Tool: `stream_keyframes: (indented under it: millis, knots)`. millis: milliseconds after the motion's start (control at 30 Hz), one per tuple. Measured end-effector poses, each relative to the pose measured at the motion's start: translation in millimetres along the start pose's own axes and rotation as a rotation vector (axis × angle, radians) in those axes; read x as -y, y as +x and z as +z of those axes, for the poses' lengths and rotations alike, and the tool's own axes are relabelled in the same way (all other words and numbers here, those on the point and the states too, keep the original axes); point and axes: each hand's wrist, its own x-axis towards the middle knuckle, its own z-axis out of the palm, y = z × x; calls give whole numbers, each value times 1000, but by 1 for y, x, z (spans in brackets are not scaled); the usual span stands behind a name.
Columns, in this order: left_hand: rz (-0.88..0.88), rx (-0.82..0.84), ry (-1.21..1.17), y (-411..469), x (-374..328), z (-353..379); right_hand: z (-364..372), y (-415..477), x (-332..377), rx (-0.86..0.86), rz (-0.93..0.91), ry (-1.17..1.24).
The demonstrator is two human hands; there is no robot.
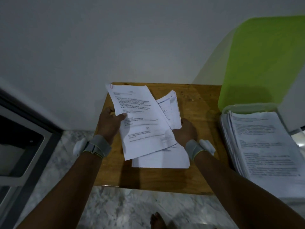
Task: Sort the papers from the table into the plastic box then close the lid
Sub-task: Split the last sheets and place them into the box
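On a small wooden table (194,103) lies a loose spread of white printed papers (148,129). My left hand (109,123) grips a thick sheaf (132,100) at its left edge, thumb on top, tilted up toward the wall. My right hand (185,131) pinches another bundle (171,109) at its lower right corner. A flat stack (160,160) rests beneath, near the table's middle. To the right stands the clear plastic box (247,107), filled with a tall pile of printed sheets (267,146). Its green lid (264,63) stands upright behind it.
A white wall runs directly behind the table. Marble-patterned floor (66,154) surrounds it, with a dark framed panel (21,142) at the left. A bare foot (156,220) shows at the bottom edge. Grey straps wrap both wrists.
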Motion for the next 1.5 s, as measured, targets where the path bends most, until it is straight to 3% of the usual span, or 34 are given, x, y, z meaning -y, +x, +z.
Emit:
stream_keyframes:
  millis: [133, 400, 800, 967, 1267, 1500]
  knots:
    - [115, -26, -14, -16, -26, 16, -51, -2, -2, -2, -112, 198]
    - [296, -25, 82, -88, -92, 81, -206, -11, -25, -192, -363, 251]
    - [434, 57, 96, -185, -122, 229, -377, -16, -122, -262, -363, 241]
    - [423, 93, 90, -206, -119, 272, -390, -3, -171, -180, -234, 180]
    - [338, 101, 67, -220, -88, 302, -330, 13, -222, 77, -82, -75]
    - [260, 154, 16, -223, -67, 353, -364, 20, -220, -93, -259, -37]
